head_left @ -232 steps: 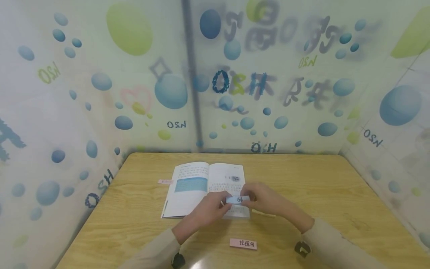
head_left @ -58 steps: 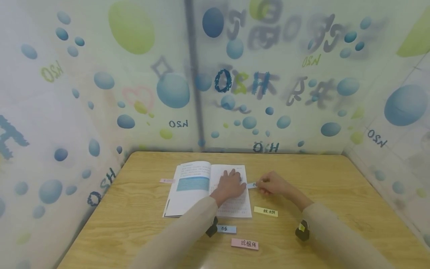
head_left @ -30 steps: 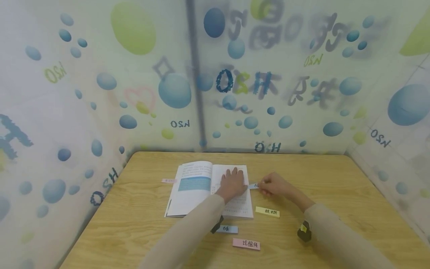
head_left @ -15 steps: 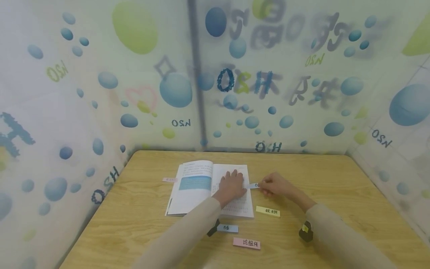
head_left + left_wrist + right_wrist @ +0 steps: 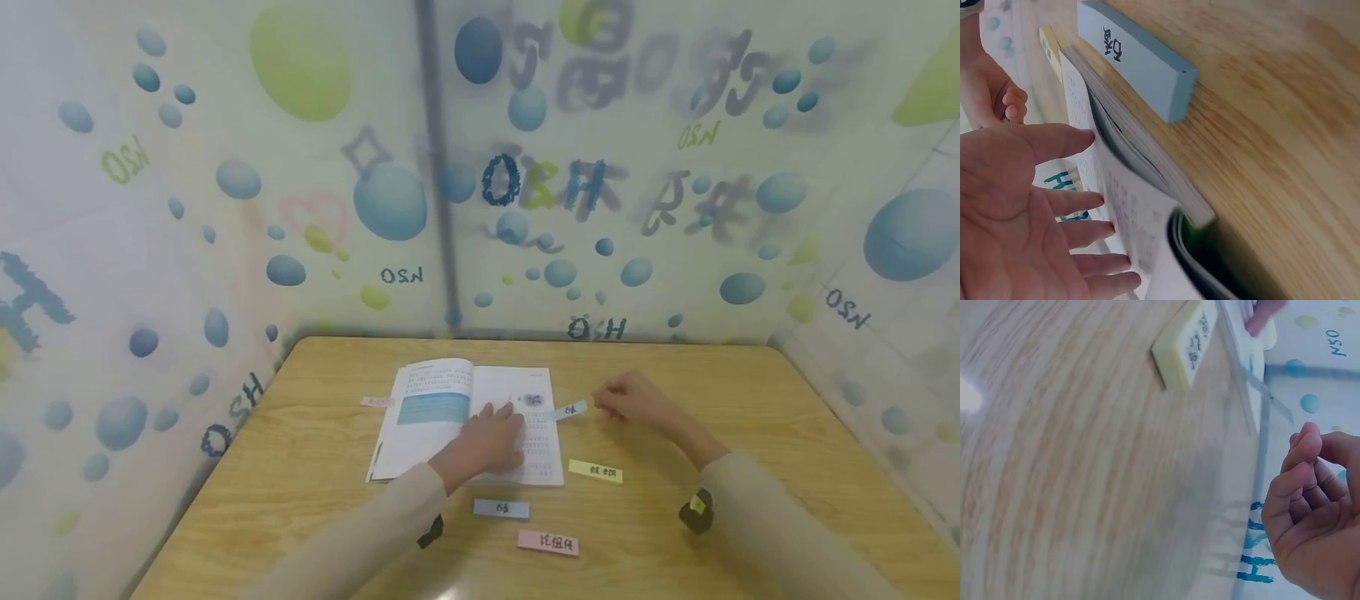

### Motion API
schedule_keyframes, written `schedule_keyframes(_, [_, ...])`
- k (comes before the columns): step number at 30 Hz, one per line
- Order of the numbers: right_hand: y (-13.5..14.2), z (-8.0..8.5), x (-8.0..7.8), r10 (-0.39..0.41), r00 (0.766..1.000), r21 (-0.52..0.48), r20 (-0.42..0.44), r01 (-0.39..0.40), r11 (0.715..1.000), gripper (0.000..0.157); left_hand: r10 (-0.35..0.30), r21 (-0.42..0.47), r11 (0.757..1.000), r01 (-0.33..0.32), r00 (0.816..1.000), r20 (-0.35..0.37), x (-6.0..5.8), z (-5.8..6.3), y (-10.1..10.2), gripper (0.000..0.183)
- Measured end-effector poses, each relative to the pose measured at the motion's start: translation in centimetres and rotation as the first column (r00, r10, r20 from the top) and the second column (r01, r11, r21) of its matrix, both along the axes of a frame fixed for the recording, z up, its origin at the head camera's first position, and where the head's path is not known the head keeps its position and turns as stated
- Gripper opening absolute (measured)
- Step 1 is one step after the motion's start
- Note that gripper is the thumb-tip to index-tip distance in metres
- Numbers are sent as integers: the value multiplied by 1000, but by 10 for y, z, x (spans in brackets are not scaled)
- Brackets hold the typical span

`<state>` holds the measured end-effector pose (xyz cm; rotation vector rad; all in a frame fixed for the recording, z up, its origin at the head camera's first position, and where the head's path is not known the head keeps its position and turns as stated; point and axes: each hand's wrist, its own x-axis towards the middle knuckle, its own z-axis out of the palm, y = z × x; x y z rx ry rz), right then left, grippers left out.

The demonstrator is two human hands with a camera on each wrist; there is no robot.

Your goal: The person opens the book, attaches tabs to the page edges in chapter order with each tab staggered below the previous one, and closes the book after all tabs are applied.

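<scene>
An open book [image 5: 427,454] lies on the table. My left hand [image 5: 483,442] rests on its right page, and in the left wrist view its spread fingertips touch the paper. From the right page's edge juts a blue sticky note [image 5: 572,410] with handwriting, its outer end raised in the right wrist view. My right hand [image 5: 633,400] is just right of that note, apart from it, with loosely curled fingers and nothing held. A blue sticky-note pad [image 5: 501,508] with the same kind of writing lies in front of the book.
A yellow sticky-note pad [image 5: 596,472] lies right of the book, and a pink one [image 5: 547,542] sits nearer the front. A pink sticky note [image 5: 377,402] projects from the book's left edge. Patterned curtains [image 5: 660,250] surround the wooden table [image 5: 315,517].
My right hand has let go of the blue sticky note and drawn back to the right. My left hand has slid down and left over the page, uncovering its upper part.
</scene>
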<state>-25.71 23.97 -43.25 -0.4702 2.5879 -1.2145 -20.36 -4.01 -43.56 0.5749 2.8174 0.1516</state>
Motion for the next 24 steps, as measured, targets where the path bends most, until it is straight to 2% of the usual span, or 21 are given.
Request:
schedule_keyframes(6, [-4,10,5,39,998,-25,-54,-41,999,28,-64,-33,997,64,998,8,14,9,-27,60])
schedule_keyframes(13, [-24,17,14,69,983,-8,-170,-72,997,16,-62,-2,998,62,998,33,24,7,-47,56])
schedule_keyframes(15, [-32,17,18,90,971,19,-222,-88,996,11,-67,11,998,67,997,29,28,8,-52,57])
schedule_keyframes(20, [-52,14,32,183,920,127,-347,-148,981,7,-65,44,997,63,997,38,37,13,-63,60])
schedule_keyframes(22, [-59,10,39,241,907,187,-347,-185,965,13,-60,55,997,58,997,40,39,14,-65,60])
schedule_keyframes(24, [-64,6,46,313,889,270,-333,-228,935,20,-62,62,996,59,998,33,41,14,-67,60])
